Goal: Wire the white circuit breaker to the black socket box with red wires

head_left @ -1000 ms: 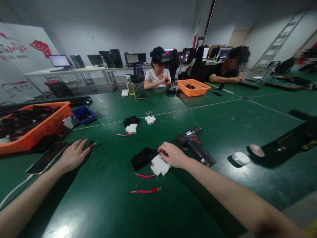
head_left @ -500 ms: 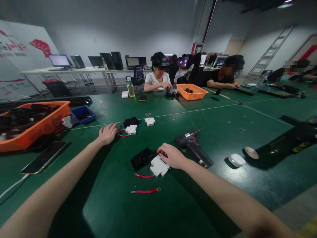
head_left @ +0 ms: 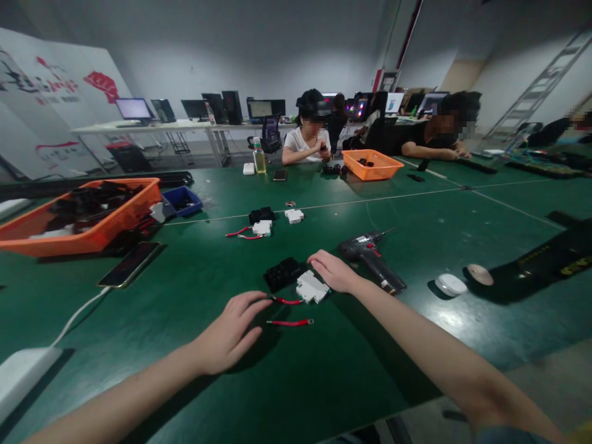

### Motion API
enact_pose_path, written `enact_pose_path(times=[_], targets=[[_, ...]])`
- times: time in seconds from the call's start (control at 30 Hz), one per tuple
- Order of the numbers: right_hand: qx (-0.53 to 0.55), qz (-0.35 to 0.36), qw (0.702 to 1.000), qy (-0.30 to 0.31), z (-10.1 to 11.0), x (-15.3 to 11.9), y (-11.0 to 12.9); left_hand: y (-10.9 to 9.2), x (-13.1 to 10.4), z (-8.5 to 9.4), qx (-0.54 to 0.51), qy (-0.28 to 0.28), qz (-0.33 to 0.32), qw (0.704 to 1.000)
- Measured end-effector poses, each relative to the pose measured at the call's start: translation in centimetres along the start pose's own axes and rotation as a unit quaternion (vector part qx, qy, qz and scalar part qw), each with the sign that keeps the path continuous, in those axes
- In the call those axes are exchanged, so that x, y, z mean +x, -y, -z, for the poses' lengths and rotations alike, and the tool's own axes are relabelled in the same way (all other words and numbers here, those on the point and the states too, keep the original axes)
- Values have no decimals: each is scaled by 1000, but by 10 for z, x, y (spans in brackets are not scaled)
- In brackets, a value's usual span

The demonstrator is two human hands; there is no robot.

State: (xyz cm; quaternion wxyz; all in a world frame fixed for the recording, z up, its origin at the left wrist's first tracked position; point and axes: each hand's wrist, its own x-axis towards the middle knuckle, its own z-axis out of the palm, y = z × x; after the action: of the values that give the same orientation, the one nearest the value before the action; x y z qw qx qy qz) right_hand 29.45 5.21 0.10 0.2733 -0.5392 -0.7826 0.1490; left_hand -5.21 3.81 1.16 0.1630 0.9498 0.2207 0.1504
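Note:
My left hand (head_left: 235,330) is over the green table with thumb and fingers apart, its fingertips at the left end of a short red wire (head_left: 287,301). Nothing shows in its grasp. A second red wire (head_left: 291,322) lies a little nearer. My right hand (head_left: 333,270) rests beside a white module (head_left: 311,287), fingers extended and holding nothing visible. Left of that module sits a black block (head_left: 283,273). Farther back are another black block (head_left: 261,214), a white module with red wires (head_left: 262,228) and a separate white module (head_left: 294,216).
A power drill (head_left: 372,259) lies right of my right hand. At left are an orange basket (head_left: 87,237), a blue bin (head_left: 185,206) and a phone (head_left: 131,264). Round white item (head_left: 450,285) at right. People sit across the table near another orange basket (head_left: 372,170).
My left hand has come back from the far module with red wires to the nearer red wires. The view has shifted left; my right hand remains beside the near white module.

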Motion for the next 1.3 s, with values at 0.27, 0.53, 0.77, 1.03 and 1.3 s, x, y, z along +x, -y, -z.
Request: enact_pose_path(times=[0.27, 0.53, 0.77, 1.03, 1.3], targets=[[-76, 147, 986, 18, 5, -11, 35, -5, 8, 6, 35, 40, -65, 997], [-120, 172, 973, 97, -3, -6, 43, -3, 13, 8, 3, 80, -22, 997], [-158, 86, 984, 17, 1, -7, 22, -1, 16, 10, -10, 82, -4, 997], [-181, 71, 974, -120, 10, -14, 23, 0, 15, 6, 12, 80, 23, 996], [-142, 251, 958, -13, -4, -17, 46, 8, 12, -4, 25, 41, 61, 997]])
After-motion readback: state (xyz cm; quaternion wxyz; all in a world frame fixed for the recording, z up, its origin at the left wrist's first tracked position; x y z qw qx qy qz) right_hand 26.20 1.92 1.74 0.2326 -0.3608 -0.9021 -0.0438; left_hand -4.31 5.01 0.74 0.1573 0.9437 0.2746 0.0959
